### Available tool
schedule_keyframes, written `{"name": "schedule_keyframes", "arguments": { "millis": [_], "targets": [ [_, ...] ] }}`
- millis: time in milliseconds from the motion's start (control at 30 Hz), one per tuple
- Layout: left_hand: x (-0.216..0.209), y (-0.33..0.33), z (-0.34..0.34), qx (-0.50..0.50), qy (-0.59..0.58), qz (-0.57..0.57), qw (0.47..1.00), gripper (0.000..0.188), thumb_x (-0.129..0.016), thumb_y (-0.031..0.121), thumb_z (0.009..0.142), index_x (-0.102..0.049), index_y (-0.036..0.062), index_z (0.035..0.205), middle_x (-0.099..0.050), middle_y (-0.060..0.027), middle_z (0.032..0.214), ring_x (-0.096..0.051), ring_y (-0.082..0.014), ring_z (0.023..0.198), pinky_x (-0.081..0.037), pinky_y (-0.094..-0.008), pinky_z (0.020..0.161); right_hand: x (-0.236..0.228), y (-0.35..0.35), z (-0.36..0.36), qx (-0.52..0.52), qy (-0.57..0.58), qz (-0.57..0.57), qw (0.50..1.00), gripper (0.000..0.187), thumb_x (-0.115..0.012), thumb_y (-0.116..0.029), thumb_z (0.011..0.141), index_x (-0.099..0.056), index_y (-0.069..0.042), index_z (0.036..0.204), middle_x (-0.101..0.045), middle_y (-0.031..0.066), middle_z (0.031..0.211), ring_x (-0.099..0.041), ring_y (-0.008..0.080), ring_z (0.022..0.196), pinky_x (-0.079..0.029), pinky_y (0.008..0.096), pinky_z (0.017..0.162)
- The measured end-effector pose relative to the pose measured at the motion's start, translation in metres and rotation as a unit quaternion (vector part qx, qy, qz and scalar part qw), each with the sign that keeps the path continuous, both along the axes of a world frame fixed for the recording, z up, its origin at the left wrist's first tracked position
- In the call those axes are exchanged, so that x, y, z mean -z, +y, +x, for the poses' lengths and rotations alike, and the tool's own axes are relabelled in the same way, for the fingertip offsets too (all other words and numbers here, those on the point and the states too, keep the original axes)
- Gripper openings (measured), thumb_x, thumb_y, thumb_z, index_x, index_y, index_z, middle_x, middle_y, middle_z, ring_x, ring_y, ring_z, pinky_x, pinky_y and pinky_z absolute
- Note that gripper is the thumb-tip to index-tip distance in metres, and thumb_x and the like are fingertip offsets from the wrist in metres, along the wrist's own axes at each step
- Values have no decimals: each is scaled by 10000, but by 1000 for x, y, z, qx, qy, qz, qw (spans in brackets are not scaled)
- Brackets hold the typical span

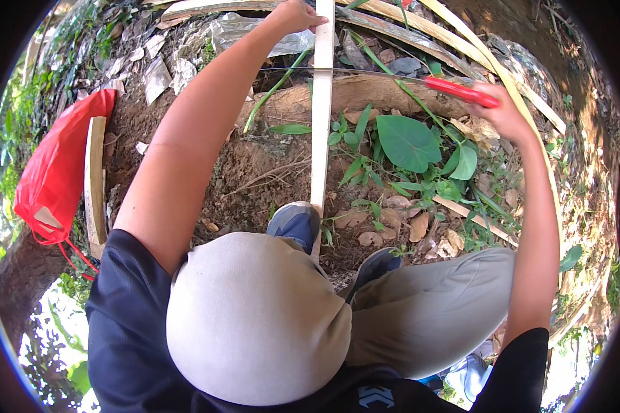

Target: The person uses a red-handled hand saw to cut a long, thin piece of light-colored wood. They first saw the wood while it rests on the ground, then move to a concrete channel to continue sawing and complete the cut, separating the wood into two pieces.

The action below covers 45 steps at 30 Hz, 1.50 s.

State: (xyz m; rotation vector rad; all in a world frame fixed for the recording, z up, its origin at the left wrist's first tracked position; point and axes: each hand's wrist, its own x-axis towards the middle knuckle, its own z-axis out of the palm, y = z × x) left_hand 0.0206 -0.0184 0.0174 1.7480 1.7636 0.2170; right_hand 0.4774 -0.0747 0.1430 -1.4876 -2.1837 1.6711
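Observation:
A long pale wooden strip (322, 117) runs away from me, its near end beside my blue shoe (295, 224). At its far part my left hand (296, 16) is closed, fingers gripping the strip's left edge. My right hand (501, 113) is wrapped round the red handle of a handsaw (461, 91). The thin blade points left and lies across the strip, a little nearer to me than my left hand. Beneath the strip, at the blade, lies a brown log (379, 94). The blade's teeth are too fine to make out.
A red bag (65, 162) and a short wooden piece (95, 182) stand at the left. More wooden strips (434, 31) lie across the far side. Green leaves (408, 143), dry leaves and a cut strip (475, 219) cover soil to the right. Clear plastic (238, 33) lies beyond.

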Motion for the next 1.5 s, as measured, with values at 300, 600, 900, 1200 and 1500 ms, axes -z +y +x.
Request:
{"name": "schedule_keyframes", "arguments": {
  "millis": [300, 600, 900, 1200, 1500],
  "targets": [
    [0, -5, -18, -6, -20, 13, 1000, 342, -748, 455, 822, -797, 121, 769, -735, -104, 728, -695, -230, 665, -540, -388, 650, -14, 8, 53, 19, -7, -16, 1000, 91, -588, 32, 860, -553, -47, 832, -533, -18, 808, -550, 108, 802, -465, 272, 756],
    [9, 3, -31, 10, -10, -17, 1000, 348, -770, 470, 801, -806, 125, 771, -745, -66, 727, -693, -193, 671, -545, -359, 676, -9, 4, -54, -60, 13, 27, 998, 96, -547, 19, 893, -581, -64, 861, -549, 20, 786, -541, 117, 791, -441, 301, 712],
    [8, 9, -10, 13, -8, -5, 1000, 376, -758, 499, 803, -801, 127, 783, -742, -104, 755, -705, -241, 701, -549, -389, 696, -10, 6, -34, -108, 14, 120, 987, 56, -554, 28, 850, -567, -26, 854, -555, 25, 832, -531, 153, 772, -439, 311, 732],
    [9, 0, -11, -22, -47, -4, 999, 312, -777, 416, 813, -800, 109, 757, -739, -69, 713, -673, -174, 649, -530, -358, 650, -26, 4, 48, 45, -65, -25, 997, 53, -608, -14, 877, -605, -65, 893, -565, -3, 857, -583, 122, 893, -511, 306, 824],
    [22, 21, -34, 7, -25, -27, 999, 333, -786, 440, 802, -806, 109, 780, -751, -55, 734, -692, -164, 684, -542, -344, 680, -9, 9, -25, -34, 25, -23, 999, 50, -616, -27, 867, -586, -66, 874, -519, -36, 757, -468, 89, 731, -397, 257, 672]
  ]
}}
